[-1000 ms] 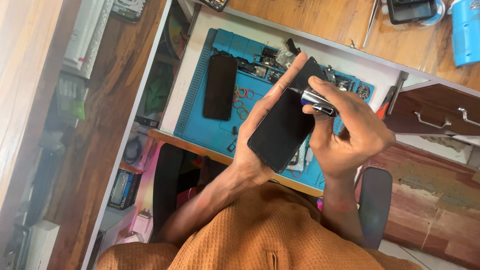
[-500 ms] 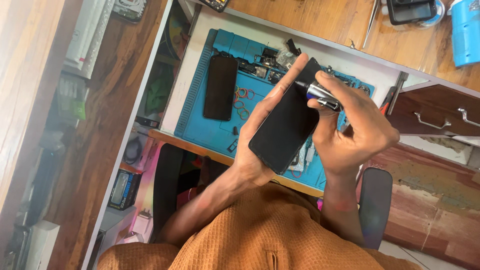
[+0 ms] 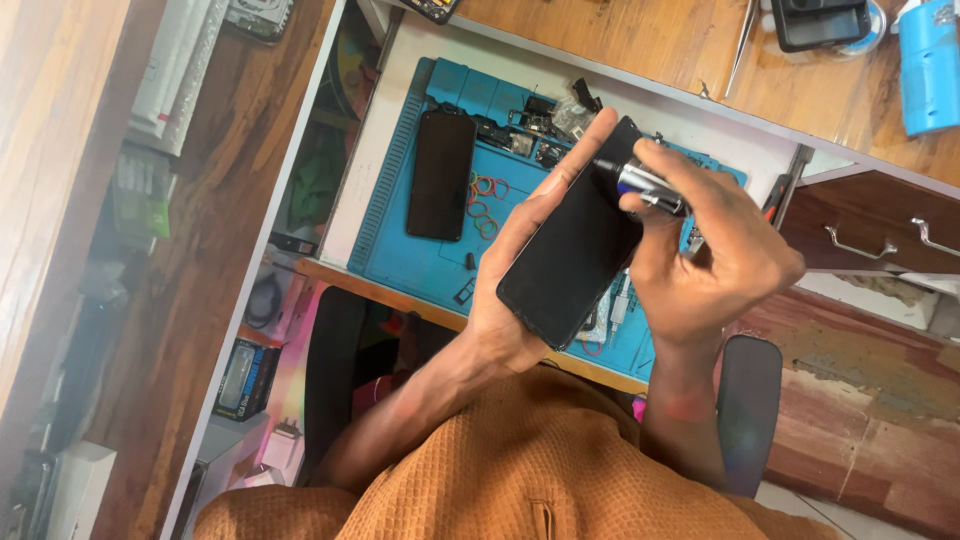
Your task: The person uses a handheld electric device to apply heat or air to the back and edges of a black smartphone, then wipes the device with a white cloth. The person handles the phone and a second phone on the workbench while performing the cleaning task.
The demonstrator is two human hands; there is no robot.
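Left hand: grip clasped around a black phone, held tilted above the blue mat.
Right hand: grip clenched on a silver screwdriver — its tip at the phone's upper edge.
Mat: a second dark phone lies flat, coloured rubber rings just beside it.
Worktop: wooden — behind the mat.

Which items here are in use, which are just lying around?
In use: left hand holding black phone; right hand with screwdriver.
Lying about: second phone, rubber bands, blue mat, blue bottle.
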